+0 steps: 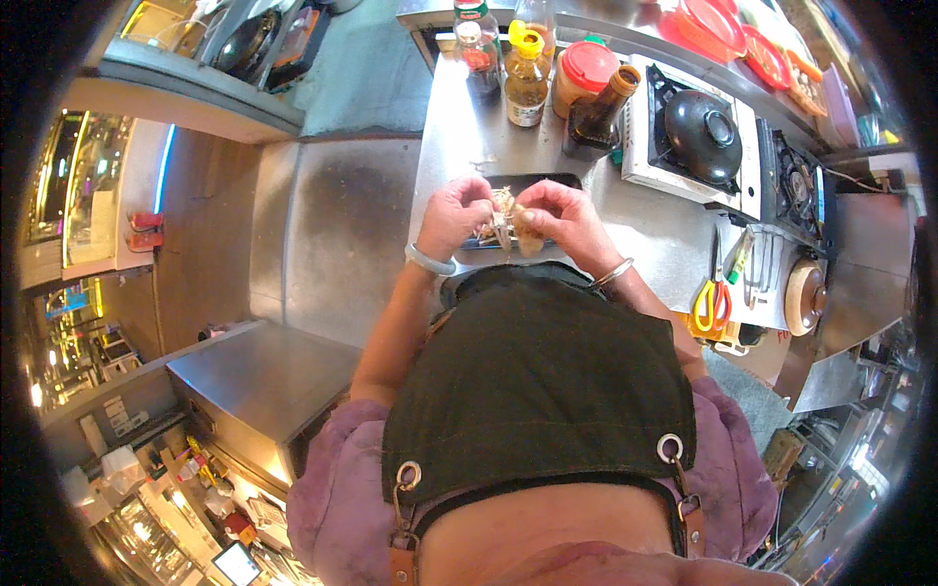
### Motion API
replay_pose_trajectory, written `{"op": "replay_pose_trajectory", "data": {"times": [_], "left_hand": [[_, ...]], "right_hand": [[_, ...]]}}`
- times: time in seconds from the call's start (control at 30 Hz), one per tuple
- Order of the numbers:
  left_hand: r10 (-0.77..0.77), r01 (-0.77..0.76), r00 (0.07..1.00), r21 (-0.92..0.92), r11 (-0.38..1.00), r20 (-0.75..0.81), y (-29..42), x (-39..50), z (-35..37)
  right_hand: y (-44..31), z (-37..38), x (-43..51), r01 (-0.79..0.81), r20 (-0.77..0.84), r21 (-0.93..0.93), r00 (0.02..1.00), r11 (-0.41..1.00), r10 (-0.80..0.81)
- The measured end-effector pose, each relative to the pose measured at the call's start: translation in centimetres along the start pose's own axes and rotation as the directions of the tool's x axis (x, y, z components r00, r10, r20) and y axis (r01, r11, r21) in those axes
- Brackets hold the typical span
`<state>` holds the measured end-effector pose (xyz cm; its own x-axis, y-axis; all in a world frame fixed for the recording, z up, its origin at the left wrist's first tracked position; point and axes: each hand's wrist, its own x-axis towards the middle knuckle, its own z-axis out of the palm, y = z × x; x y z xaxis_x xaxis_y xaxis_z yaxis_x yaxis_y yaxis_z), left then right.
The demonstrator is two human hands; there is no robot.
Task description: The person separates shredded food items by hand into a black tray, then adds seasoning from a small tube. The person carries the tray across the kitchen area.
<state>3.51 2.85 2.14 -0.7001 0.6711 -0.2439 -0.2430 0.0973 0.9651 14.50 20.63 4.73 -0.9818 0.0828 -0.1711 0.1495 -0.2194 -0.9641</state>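
In front of my apron, my left hand [452, 217] and my right hand [568, 217] are close together over a dark rectangular tray [564, 180]. Pale, thin shreds of food [503, 198] lie in it between the hands. The fingers of my right hand are pinched on a light-brown, soft-looking piece of food [527, 236]; its exact kind is unclear. My left fingertips are closed on a pale strip of food [501, 228]. Both hands partly cover the tray.
Beyond the tray on the steel counter [454, 139] stand a yellow-capped bottle [526, 88], a dark sauce bottle [597, 121] and a red-lidded jar [586, 69]. To the right are a portable gas stove [637, 165] with a black domed lid [700, 139], and scissors [713, 293].
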Motion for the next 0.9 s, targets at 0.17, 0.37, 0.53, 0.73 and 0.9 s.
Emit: {"op": "replay_pose_trajectory", "data": {"times": [0.17,0.37,0.53,0.73,0.9], "left_hand": [[0.135,-0.136,0.991,0.300,0.944,0.023,1.5,-0.8,2.1],[0.199,-0.202,0.978,0.493,0.846,0.058,3.0,-1.5,2.5],[0.231,-0.224,0.971,0.557,0.800,0.058,3.1,-2.0,2.4],[-0.066,0.073,0.989,0.045,0.996,-0.130,-0.5,-0.6,2.1],[-0.181,0.194,0.914,-0.001,0.981,-0.364,-3.3,1.3,-1.6]], "right_hand": [[0.6,-0.2,0.1,-0.013,-0.058,-0.315,0.998,0.949,-0.006],[-0.6,0.0,-0.4,0.024,-0.061,-0.499,0.996,0.866,-0.062],[-0.4,0.5,-0.8,0.222,0.012,-0.605,0.963,0.765,-0.270],[-0.9,1.7,-0.6,0.676,0.343,-0.645,0.674,0.358,-0.655],[-2.9,2.2,-2.0,0.792,0.252,-0.296,0.604,0.534,-0.756]]}}
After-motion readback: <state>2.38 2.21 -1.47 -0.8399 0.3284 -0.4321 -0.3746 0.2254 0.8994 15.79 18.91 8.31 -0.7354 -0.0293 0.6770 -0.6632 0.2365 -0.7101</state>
